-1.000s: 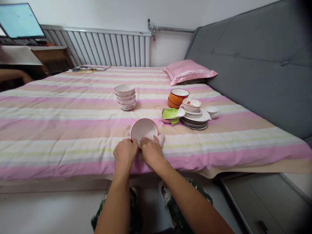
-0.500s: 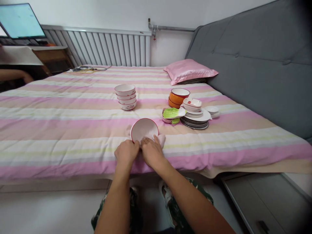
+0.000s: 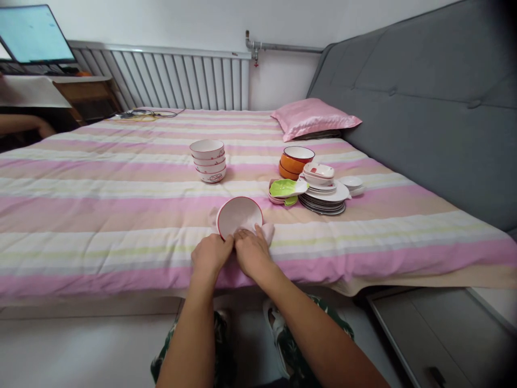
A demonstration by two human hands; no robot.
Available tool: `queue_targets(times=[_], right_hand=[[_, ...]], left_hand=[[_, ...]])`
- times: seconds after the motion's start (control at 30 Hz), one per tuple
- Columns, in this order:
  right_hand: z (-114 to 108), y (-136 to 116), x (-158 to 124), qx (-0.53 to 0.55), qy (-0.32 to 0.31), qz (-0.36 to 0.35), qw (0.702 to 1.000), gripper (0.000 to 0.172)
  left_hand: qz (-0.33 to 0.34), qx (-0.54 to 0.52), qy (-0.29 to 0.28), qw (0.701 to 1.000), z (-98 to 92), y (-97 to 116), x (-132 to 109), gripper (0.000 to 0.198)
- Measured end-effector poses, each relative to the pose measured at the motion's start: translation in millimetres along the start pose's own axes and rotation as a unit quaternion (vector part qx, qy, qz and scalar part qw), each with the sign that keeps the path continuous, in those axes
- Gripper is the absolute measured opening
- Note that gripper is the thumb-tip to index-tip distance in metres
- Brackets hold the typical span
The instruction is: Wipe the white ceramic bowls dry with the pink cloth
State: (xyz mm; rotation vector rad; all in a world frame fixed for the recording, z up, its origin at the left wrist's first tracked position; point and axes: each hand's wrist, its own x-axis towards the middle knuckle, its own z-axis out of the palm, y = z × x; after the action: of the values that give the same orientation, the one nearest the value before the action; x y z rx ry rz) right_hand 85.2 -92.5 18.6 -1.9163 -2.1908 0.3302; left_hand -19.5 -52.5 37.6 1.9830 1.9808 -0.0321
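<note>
A white bowl (image 3: pixel 238 213) with a red rim is tilted toward me near the front edge of the bed. My left hand (image 3: pixel 210 256) is closed on the bowl's near left rim, its thumb along the edge. A pale pink cloth (image 3: pixel 268 233) shows at the bowl's right side, and part of it seems to lie behind the bowl's left side. My right hand (image 3: pixel 252 252) is closed on the cloth and presses it at the near rim, its fingers reaching inside the bowl. The bowl's underside is hidden.
Beyond stands a stack of white bowls (image 3: pixel 208 161). To the right are orange bowls (image 3: pixel 288 164), a green leaf-shaped dish (image 3: pixel 285 188) and stacked plates (image 3: pixel 323 206). A pink pillow (image 3: pixel 315 116) lies by the grey headboard (image 3: pixel 420 108). Another person's arm (image 3: pixel 24 125) shows at far left.
My left hand and the bowl have shifted very slightly to the right. Both grips look the same, and the other dishes have stayed in place.
</note>
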Motion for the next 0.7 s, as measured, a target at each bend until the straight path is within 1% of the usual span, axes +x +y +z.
queue_targets(times=[0.1,0.23,0.33,0.4,0.5,0.57,0.63,0.7], right_hand=[[0.0,-0.8,-0.4,0.008,0.010,0.004,1.000,0.039],[3.7,0.6,-1.3,0.019,0.032,0.004,0.999,0.038],[6.0,2.7,-1.4,0.016,0.035,-0.001,0.999,0.037],[6.2,3.5,-1.1,0.013,0.033,-0.002,0.999,0.038],[4.4,2.6,-0.5,0.007,0.021,-0.001,1.000,0.039],[2.7,1.1,-0.3,0.000,0.010,0.000,1.000,0.039],[1.4,-0.3,-0.2,-0.004,0.008,0.000,1.000,0.038],[1.0,-0.9,-0.5,-0.002,0.014,0.002,1.000,0.038]], left_hand=[[-0.006,-0.001,0.018,1.000,-1.3,1.6,-1.3,0.056],[-0.044,-0.017,0.087,0.995,-8.0,4.7,-5.6,0.050],[-0.050,-0.028,0.126,0.990,-9.8,5.5,-7.2,0.054],[-0.046,-0.028,0.115,0.992,-8.0,4.7,-6.5,0.057],[-0.027,-0.012,0.044,0.999,-2.5,2.1,-3.5,0.061],[-0.011,-0.003,0.012,1.000,0.7,0.7,-1.6,0.062],[-0.005,-0.002,0.008,1.000,2.0,0.6,-0.9,0.061],[-0.009,-0.001,0.017,1.000,1.0,2.3,-1.8,0.058]])
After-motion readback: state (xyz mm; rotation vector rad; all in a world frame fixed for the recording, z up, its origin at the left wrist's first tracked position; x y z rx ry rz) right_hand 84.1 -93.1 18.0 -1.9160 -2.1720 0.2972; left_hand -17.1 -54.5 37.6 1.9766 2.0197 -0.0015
